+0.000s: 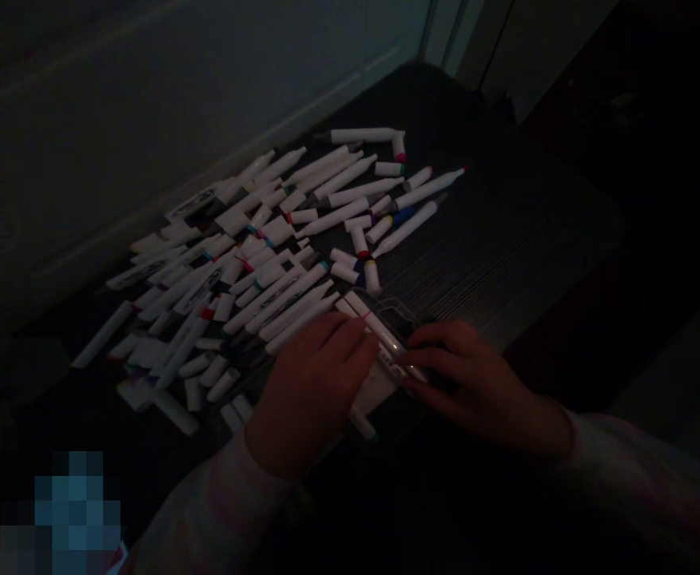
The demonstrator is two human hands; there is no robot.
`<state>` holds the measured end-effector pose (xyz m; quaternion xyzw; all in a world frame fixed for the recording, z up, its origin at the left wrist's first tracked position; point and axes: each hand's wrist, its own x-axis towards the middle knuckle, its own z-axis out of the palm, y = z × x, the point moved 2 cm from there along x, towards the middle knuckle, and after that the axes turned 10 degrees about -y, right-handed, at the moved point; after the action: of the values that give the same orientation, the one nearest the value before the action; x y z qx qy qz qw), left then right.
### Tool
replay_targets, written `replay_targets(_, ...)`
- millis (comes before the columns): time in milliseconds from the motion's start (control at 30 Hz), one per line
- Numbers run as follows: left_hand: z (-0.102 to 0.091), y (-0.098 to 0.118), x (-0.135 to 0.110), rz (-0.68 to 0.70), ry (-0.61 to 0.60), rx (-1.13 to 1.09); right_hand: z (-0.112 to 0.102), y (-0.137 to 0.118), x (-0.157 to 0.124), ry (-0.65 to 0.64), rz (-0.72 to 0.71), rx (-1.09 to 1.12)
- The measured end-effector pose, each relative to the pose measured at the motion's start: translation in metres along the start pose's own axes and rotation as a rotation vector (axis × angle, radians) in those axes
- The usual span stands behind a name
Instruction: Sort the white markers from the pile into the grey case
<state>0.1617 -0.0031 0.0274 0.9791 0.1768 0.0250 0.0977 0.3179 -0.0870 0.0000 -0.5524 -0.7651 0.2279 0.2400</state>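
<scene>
Resting your half-bent right hand (475, 382) and curled left hand (308, 391), grips unclear, at two white markers (379, 326) by the clear case (396, 303), you had apparently arranged few, while many loose markers (366, 192) remained beyond, on the dark table (506, 200).

Two bare hands in dim light, their fingertips facing one another with a narrow gap between. The person's left hand (314, 391) shows its back, knuckles bent, its left fingers (353, 351) slanting across toward the opposite fingertips; the thumb is hidden beneath. The right hand (475, 379) comes in from the other side, its right fingers (437, 359) slightly spread and curved toward the left ones. Behind the fingers, both wrists (557, 431) run back into long, pale, faintly striped fabric sleeves (638, 471). How firmly either hand is closed cannot be made out
</scene>
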Motion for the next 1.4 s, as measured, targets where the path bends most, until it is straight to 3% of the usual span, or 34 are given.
replay_targets(700,-0.0004,-0.0009,-0.0055,-0.002,-0.126,-0.08,-0.0015,0.001,-0.0035,-0.079,-0.044,-0.033)
replay_targets(933,0.0038,-0.0024,-0.0049,-0.049,-0.073,0.005,-0.0057,0.0035,-0.0034,-0.144,-0.066,0.008)
replay_targets(1400,0.007,-0.0003,-0.0031,0.003,-0.069,-0.026,-0.007,0.005,-0.0011,-0.087,-0.107,0.027)
